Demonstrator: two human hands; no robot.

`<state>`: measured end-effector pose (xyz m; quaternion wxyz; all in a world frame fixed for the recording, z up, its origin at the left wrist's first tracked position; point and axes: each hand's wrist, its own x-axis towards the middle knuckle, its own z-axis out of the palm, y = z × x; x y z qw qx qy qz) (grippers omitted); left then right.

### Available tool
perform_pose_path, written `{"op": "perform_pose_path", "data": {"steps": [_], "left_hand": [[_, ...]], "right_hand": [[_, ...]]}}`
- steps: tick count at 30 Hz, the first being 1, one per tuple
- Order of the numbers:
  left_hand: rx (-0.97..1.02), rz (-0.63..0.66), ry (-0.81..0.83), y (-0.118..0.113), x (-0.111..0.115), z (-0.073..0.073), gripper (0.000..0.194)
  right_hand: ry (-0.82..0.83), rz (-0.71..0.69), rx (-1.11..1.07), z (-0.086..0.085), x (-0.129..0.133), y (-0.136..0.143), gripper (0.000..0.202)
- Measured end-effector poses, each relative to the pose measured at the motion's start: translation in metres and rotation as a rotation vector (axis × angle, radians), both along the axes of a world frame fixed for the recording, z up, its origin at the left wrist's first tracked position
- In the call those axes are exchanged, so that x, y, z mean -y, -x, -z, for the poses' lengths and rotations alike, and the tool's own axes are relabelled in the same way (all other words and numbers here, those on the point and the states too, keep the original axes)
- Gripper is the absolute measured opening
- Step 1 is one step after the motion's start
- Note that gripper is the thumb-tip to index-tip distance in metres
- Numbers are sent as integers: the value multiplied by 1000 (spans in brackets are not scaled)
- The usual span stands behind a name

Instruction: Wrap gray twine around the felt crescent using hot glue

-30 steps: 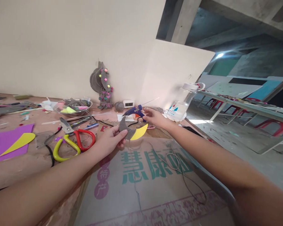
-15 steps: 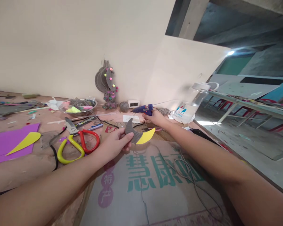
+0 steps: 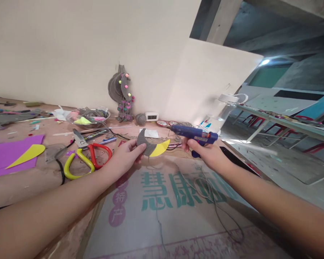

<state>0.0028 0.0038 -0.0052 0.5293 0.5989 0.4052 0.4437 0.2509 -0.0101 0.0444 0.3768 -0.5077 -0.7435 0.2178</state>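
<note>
My left hand (image 3: 131,153) pinches a crescent piece (image 3: 151,146), its left part wrapped in grey yarn and its right part bare yellow. A loose grey strand trails from it over the printed board (image 3: 118,237). My right hand (image 3: 205,151) grips a blue glue gun (image 3: 187,131) by its handle, the nozzle pointing left, above and to the right of the crescent. Red-and-yellow handled scissors (image 3: 81,167) lie left of my left hand. Beyond the hands sit a ball of grey yarn (image 3: 140,119) and a small white digital clock (image 3: 152,116).
A metal bowl (image 3: 108,116) of craft bits stands at the back left. Purple sheets (image 3: 13,163) with a yellow cutout (image 3: 27,156) lie at the left. A grey ornament with coloured balls (image 3: 121,90) hangs on the wall. A clear bottle (image 3: 218,115) stands at the back right.
My right hand has lifted the glue gun from the back of the table and brought it nearer and to the right. The crescent stays in my left hand, shifted slightly left.
</note>
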Motion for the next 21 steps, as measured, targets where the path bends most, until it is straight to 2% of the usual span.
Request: {"op": "perform_pose_path", "data": {"steps": [4,8,21], "left_hand": [[-54,-9,-27,1,0,0,23],[-75,-12,-37,2,0,0,22],[-151,1,-50,1,4,-4,20]], "right_hand": [[79,-71,37,16,20,5,25],[146,-19,105,27,26,10,21],[180,-23,19,37,30,18,21]]}}
